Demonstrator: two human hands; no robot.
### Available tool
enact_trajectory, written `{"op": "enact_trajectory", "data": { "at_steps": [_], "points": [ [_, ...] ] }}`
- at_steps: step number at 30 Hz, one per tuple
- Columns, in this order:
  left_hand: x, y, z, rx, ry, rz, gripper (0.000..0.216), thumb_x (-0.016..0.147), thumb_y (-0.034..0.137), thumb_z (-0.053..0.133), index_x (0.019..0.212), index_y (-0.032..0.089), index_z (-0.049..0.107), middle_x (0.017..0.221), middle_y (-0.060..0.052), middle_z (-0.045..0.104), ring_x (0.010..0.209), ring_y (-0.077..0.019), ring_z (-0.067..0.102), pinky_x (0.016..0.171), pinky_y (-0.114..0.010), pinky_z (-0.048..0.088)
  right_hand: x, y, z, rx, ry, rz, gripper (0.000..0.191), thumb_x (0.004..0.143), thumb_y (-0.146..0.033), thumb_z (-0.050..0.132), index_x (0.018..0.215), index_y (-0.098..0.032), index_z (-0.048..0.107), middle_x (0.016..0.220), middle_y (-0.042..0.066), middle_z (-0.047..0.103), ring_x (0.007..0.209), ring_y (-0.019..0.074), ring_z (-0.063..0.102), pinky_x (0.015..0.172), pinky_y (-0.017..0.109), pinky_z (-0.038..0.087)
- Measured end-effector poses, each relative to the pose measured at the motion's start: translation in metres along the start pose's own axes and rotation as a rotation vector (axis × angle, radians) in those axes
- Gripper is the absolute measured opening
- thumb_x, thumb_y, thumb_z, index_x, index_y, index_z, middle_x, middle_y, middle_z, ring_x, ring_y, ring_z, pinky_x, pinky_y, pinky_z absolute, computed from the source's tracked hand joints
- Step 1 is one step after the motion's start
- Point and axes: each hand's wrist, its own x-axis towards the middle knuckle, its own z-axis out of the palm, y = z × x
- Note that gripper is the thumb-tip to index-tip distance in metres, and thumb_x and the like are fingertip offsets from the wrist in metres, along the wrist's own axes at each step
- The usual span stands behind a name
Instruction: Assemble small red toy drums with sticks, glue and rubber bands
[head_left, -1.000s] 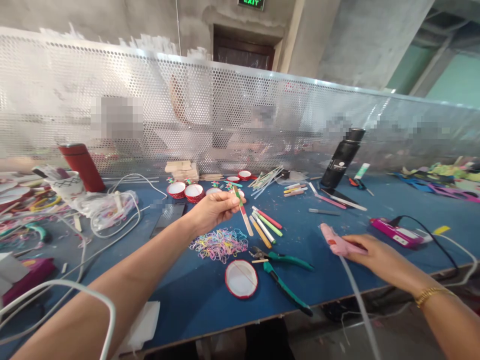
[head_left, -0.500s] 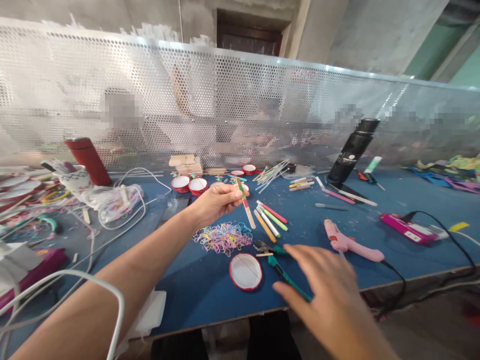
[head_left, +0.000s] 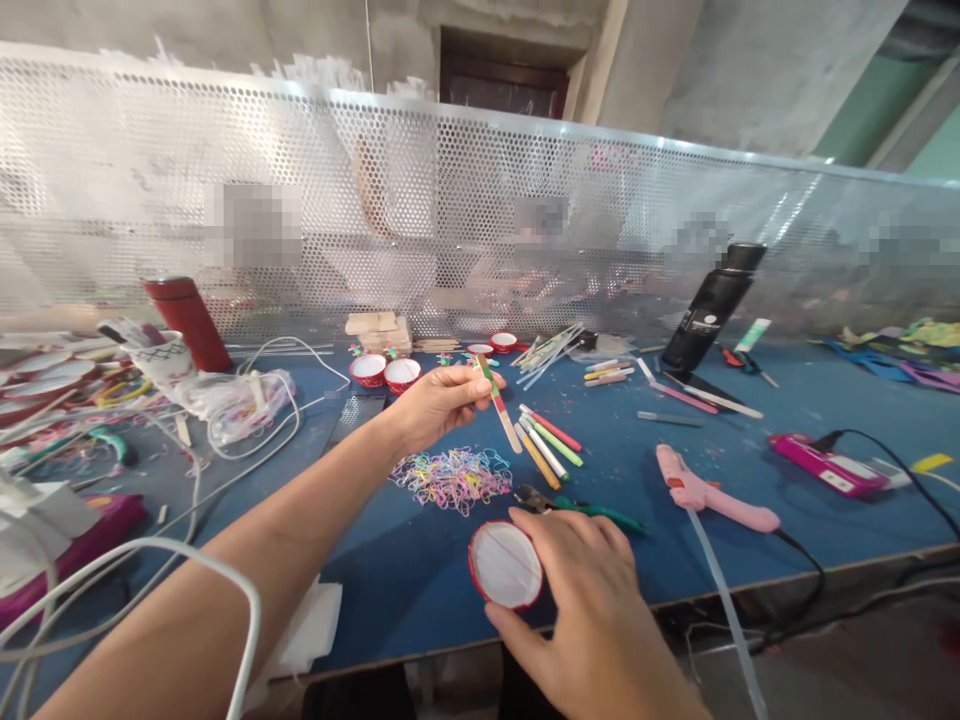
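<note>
My left hand (head_left: 461, 395) pinches a craft stick (head_left: 504, 412) painted green and red with a bare wooden lower end, tilted above the table. With thumb and fingers on either side of its rim, my right hand (head_left: 581, 590) grips a small round red-rimmed piece with a white face (head_left: 505, 567) near the front edge; a thin line crosses that face. Just beyond my right fingers lie cutting pliers with green handles (head_left: 592, 510), partly covered by the hand. A pile of small pastel rubber loops (head_left: 454, 477) spreads under my left hand.
Markers (head_left: 551, 440) lie right of the loops. A pink glue gun (head_left: 712, 490) rests on the right, its clear glue stick hanging past the edge. Red cups (head_left: 367, 370), a black bottle (head_left: 709, 310) and a red flask (head_left: 187, 322) stand farther back. White cables (head_left: 202, 545) cross the left.
My right hand has moved left from over the pliers and closed on the red-rimmed round piece, which looks slightly nearer. My left hand still holds the stick. The view has shifted a little.
</note>
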Motion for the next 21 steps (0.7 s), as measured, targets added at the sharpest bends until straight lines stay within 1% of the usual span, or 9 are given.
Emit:
{"op": "enact_trajectory", "data": {
  "at_steps": [2, 4, 6, 7, 9, 12, 14, 18, 21],
  "points": [
    [-0.001, 0.001, 0.002, 0.01, 0.012, -0.024, 0.021, 0.073, 0.029, 0.082, 0.087, 0.015, 0.075, 0.071, -0.002, 0.068, 0.062, -0.0056, 0.06, 0.055, -0.015, 0.045, -0.002, 0.004, -0.011, 0.275, 0.044, 0.059, 0.055, 0.082, -0.043, 0.068, 0.133, -0.025, 0.054, 0.13, 0.013, 0.062, 0.122, 0.0359, 0.054, 0.103, 0.058, 0.038],
    [-0.002, 0.003, 0.006, 0.024, 0.025, -0.051, 0.019, 0.075, 0.029, 0.08, 0.088, 0.015, 0.075, 0.074, -0.003, 0.071, 0.064, -0.0078, 0.064, 0.057, -0.017, 0.049, -0.001, 0.009, -0.018, 0.635, 0.082, 0.177, 0.051, 0.091, -0.049, 0.055, 0.136, -0.026, 0.051, 0.139, 0.012, 0.058, 0.126, 0.0323, 0.054, 0.103, 0.052, 0.044],
    [-0.004, 0.004, 0.011, 0.037, 0.024, -0.071, 0.018, 0.077, 0.029, 0.079, 0.087, 0.015, 0.074, 0.074, -0.003, 0.071, 0.065, -0.009, 0.066, 0.057, -0.018, 0.05, 0.005, 0.014, -0.02, 0.942, 0.104, 0.278, 0.048, 0.097, -0.053, 0.04, 0.135, -0.026, 0.051, 0.142, 0.012, 0.056, 0.126, 0.0293, 0.056, 0.099, 0.049, 0.05],
    [-0.005, 0.004, 0.013, 0.045, 0.015, -0.077, 0.018, 0.077, 0.03, 0.079, 0.086, 0.015, 0.074, 0.074, -0.003, 0.071, 0.066, -0.009, 0.066, 0.057, -0.017, 0.05, 0.008, 0.016, -0.019, 1.043, 0.111, 0.313, 0.048, 0.098, -0.054, 0.036, 0.135, -0.026, 0.051, 0.144, 0.011, 0.055, 0.126, 0.0286, 0.057, 0.098, 0.049, 0.051],
    [-0.007, 0.005, 0.017, 0.058, -0.011, -0.084, 0.018, 0.076, 0.03, 0.08, 0.085, 0.015, 0.074, 0.076, -0.003, 0.072, 0.066, -0.0089, 0.067, 0.056, -0.017, 0.05, 0.016, 0.018, -0.014, 1.146, 0.127, 0.354, 0.047, 0.098, -0.053, 0.035, 0.133, -0.026, 0.053, 0.145, 0.011, 0.054, 0.128, 0.0283, 0.056, 0.099, 0.049, 0.052],
    [-0.008, 0.004, 0.02, 0.077, -0.038, -0.1, 0.019, 0.075, 0.031, 0.08, 0.086, 0.016, 0.074, 0.078, -0.003, 0.072, 0.066, -0.0095, 0.068, 0.055, -0.018, 0.05, 0.023, 0.021, -0.007, 1.167, 0.178, 0.357, 0.043, 0.096, -0.052, 0.045, 0.128, -0.026, 0.056, 0.143, 0.01, 0.056, 0.13, 0.0283, 0.054, 0.106, 0.05, 0.046],
    [-0.009, 0.003, 0.02, 0.089, -0.041, -0.106, 0.02, 0.074, 0.031, 0.081, 0.085, 0.016, 0.074, 0.078, -0.003, 0.072, 0.067, -0.0101, 0.069, 0.055, -0.018, 0.05, 0.025, 0.023, -0.004, 1.116, 0.219, 0.34, 0.042, 0.094, -0.049, 0.052, 0.128, -0.025, 0.055, 0.141, 0.01, 0.057, 0.129, 0.028, 0.054, 0.107, 0.049, 0.045],
    [-0.01, 0.004, 0.021, 0.118, -0.057, -0.084, 0.024, 0.071, 0.034, 0.083, 0.085, 0.017, 0.074, 0.078, -0.003, 0.073, 0.069, -0.0116, 0.07, 0.056, -0.019, 0.05, 0.026, 0.026, -0.001, 0.93, 0.247, 0.322, 0.048, 0.088, -0.043, 0.065, 0.131, -0.025, 0.052, 0.137, 0.011, 0.059, 0.119, 0.0273, 0.059, 0.093, 0.043, 0.053],
    [-0.012, 0.005, 0.023, 0.163, -0.087, -0.07, 0.029, 0.069, 0.038, 0.084, 0.087, 0.017, 0.075, 0.077, -0.004, 0.073, 0.071, -0.013, 0.07, 0.058, -0.02, 0.05, 0.027, 0.024, -0.001, 0.751, 0.285, 0.292, 0.051, 0.086, -0.042, 0.068, 0.131, -0.024, 0.053, 0.134, 0.012, 0.059, 0.112, 0.0269, 0.061, 0.091, 0.043, 0.052]
  ]
}}
